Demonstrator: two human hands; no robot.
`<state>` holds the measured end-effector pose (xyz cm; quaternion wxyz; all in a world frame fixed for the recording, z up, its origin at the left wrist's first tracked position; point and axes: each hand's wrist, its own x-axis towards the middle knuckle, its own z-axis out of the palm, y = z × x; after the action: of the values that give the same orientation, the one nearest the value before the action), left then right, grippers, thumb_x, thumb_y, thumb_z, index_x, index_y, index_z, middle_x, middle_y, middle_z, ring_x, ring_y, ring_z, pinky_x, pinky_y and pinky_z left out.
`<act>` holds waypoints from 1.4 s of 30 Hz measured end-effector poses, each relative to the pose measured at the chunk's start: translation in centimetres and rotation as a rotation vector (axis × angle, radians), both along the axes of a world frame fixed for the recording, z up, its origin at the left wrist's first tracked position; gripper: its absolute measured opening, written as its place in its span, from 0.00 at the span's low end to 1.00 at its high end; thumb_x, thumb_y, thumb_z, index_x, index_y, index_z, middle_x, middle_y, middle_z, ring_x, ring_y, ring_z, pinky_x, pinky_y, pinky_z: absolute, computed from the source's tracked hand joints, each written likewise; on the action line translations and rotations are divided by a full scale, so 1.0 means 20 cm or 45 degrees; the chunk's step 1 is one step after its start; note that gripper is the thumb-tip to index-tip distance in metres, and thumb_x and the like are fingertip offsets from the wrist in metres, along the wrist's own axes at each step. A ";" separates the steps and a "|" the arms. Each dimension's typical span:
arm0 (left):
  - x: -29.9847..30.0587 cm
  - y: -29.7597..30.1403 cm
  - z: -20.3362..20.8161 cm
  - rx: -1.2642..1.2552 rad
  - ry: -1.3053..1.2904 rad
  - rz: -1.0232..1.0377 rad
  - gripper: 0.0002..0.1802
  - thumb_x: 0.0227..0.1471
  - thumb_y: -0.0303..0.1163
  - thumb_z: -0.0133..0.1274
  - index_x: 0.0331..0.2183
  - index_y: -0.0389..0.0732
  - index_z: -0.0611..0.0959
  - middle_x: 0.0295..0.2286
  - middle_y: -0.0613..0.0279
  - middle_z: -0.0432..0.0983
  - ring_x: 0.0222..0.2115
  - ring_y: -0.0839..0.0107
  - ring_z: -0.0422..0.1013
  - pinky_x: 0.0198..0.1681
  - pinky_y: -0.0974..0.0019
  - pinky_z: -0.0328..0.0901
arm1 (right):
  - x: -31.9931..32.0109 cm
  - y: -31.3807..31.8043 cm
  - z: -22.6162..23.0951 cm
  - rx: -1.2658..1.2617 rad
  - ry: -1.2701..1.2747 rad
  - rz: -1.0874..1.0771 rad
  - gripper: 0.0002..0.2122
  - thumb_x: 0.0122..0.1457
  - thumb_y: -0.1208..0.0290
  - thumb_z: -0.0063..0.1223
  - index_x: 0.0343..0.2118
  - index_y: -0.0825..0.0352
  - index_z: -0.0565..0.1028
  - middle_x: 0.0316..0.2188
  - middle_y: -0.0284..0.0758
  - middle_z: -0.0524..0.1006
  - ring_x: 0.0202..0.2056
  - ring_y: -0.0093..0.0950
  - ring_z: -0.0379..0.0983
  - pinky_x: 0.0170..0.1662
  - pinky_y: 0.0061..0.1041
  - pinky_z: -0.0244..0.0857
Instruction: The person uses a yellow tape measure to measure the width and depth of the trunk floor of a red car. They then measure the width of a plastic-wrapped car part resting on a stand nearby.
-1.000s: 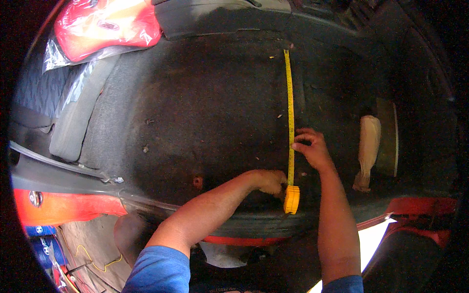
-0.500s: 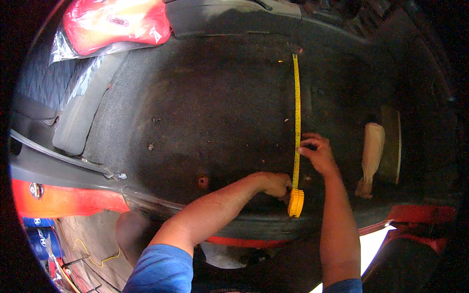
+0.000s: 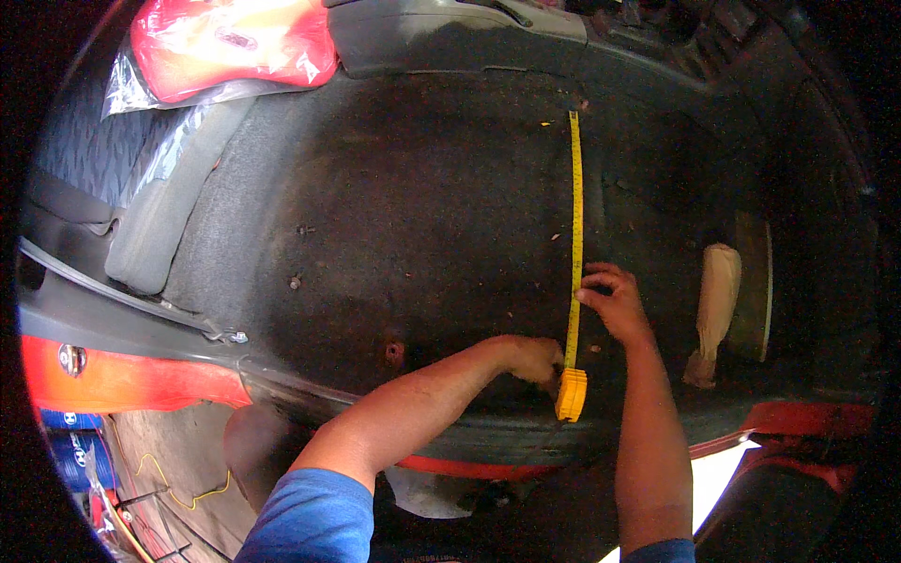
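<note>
A yellow tape measure (image 3: 571, 395) lies on the dark carpeted floor of a vehicle, its case near the front sill. From the case, the yellow blade (image 3: 577, 202) runs straight out towards the far side of the floor. My left hand (image 3: 532, 361) is closed against the left side of the case; its fingertips are partly hidden. My right hand (image 3: 614, 298) is at the blade's right edge, a short way beyond the case. Its thumb and bent fingers come together there, lightly gripping the edge.
A tan wrapped bundle (image 3: 720, 296) lies right of my right hand, beside a flat strip (image 3: 753, 286). At the far left, a red plastic-wrapped item (image 3: 235, 47) rests on a patterned seat (image 3: 89, 155). A hole (image 3: 394, 353) marks the carpet. Blue cans (image 3: 75, 450) stand outside.
The whole view has shifted slightly, so things sit a little lower and further right. My right thumb and fingers are closer to the blade's edge. The left hand stays at the case.
</note>
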<state>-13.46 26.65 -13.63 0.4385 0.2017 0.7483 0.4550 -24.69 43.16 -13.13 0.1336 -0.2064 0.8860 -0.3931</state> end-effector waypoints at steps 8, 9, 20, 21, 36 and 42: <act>0.01 0.02 -0.15 -0.004 0.020 0.083 0.22 0.44 0.39 0.65 0.42 0.41 0.83 0.31 0.59 0.80 0.32 0.64 0.74 0.36 0.59 0.67 | 0.00 0.01 -0.01 0.017 0.008 0.001 0.12 0.45 0.66 0.69 0.34 0.58 0.83 0.50 0.36 0.75 0.56 0.40 0.64 0.63 0.40 0.52; 0.01 0.02 -0.17 0.006 0.055 0.070 0.22 0.44 0.39 0.65 0.42 0.41 0.83 0.30 0.59 0.80 0.32 0.64 0.74 0.37 0.59 0.67 | 0.00 0.01 -0.02 0.025 0.006 -0.005 0.12 0.45 0.66 0.69 0.34 0.59 0.83 0.50 0.36 0.75 0.56 0.40 0.64 0.63 0.40 0.52; -0.01 0.03 -0.12 -0.061 0.039 -0.018 0.27 0.44 0.29 0.56 0.50 0.41 0.78 0.38 0.51 0.80 0.36 0.56 0.75 0.39 0.52 0.70 | -0.03 0.02 -0.05 -0.102 -0.012 0.110 0.08 0.48 0.77 0.63 0.33 0.69 0.80 0.50 0.38 0.74 0.53 0.35 0.69 0.58 0.33 0.61; 0.00 0.02 -0.11 -0.055 0.080 -0.014 0.26 0.45 0.29 0.56 0.50 0.41 0.78 0.37 0.51 0.80 0.35 0.57 0.75 0.37 0.52 0.70 | -0.03 0.02 -0.05 -0.115 -0.038 0.110 0.08 0.48 0.78 0.62 0.34 0.70 0.80 0.50 0.38 0.74 0.53 0.34 0.70 0.57 0.33 0.62; 0.00 0.04 -0.21 0.143 0.139 0.037 0.22 0.43 0.24 0.49 0.44 0.37 0.81 0.32 0.54 0.80 0.29 0.59 0.74 0.31 0.57 0.67 | -0.05 0.02 -0.07 -0.205 -0.199 0.090 0.11 0.46 0.73 0.66 0.34 0.67 0.81 0.51 0.39 0.75 0.55 0.38 0.67 0.60 0.36 0.59; -0.02 0.04 -0.16 -0.045 -0.003 0.015 0.21 0.46 0.24 0.46 0.44 0.36 0.81 0.31 0.54 0.80 0.28 0.61 0.73 0.29 0.58 0.67 | -0.03 0.01 -0.01 -0.210 -0.173 0.090 0.09 0.46 0.76 0.65 0.33 0.69 0.81 0.50 0.40 0.75 0.54 0.37 0.69 0.59 0.34 0.60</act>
<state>-13.94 27.46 -16.74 0.4401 0.1889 0.7571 0.4444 -25.35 43.38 -13.27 0.1898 -0.2209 0.8317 -0.4727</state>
